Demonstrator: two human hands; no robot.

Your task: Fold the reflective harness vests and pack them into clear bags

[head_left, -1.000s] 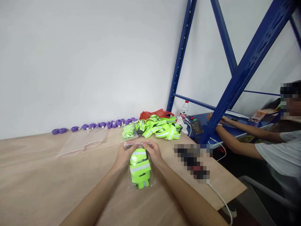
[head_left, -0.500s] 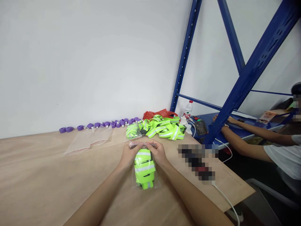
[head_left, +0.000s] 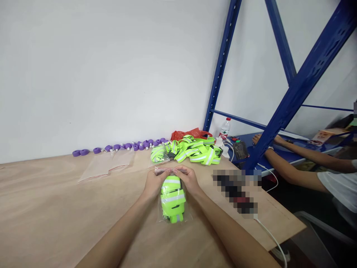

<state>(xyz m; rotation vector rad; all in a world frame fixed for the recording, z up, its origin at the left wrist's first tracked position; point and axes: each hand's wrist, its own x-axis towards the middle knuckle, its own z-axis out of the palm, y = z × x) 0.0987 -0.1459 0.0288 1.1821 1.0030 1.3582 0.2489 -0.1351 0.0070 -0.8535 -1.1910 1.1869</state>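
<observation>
A clear plastic bag [head_left: 173, 201] with a folded neon-yellow reflective strap inside lies on the wooden table [head_left: 55, 212]. Its top edge is pinched by my left hand [head_left: 156, 181] on one side and my right hand [head_left: 189, 180] on the other, thumbs close together at the middle. Just beyond my hands are another bagged strap [head_left: 158, 154] and a loose heap of neon straps [head_left: 199, 150]. Flat clear bags [head_left: 96, 166] lie to the left.
Purple round items [head_left: 97, 150] line the wall. Behind the straps is a red plastic bag [head_left: 192, 132], with a bottle [head_left: 224, 128] nearby. A blurred-out object with a white cable [head_left: 269, 235] lies right. Beyond the blue rack post [head_left: 295, 91], a person's arms [head_left: 292, 169] rest at a blue table.
The view has shifted slightly, so most things appear a little further right. Both hands keep their hold on the bag's top edge.
</observation>
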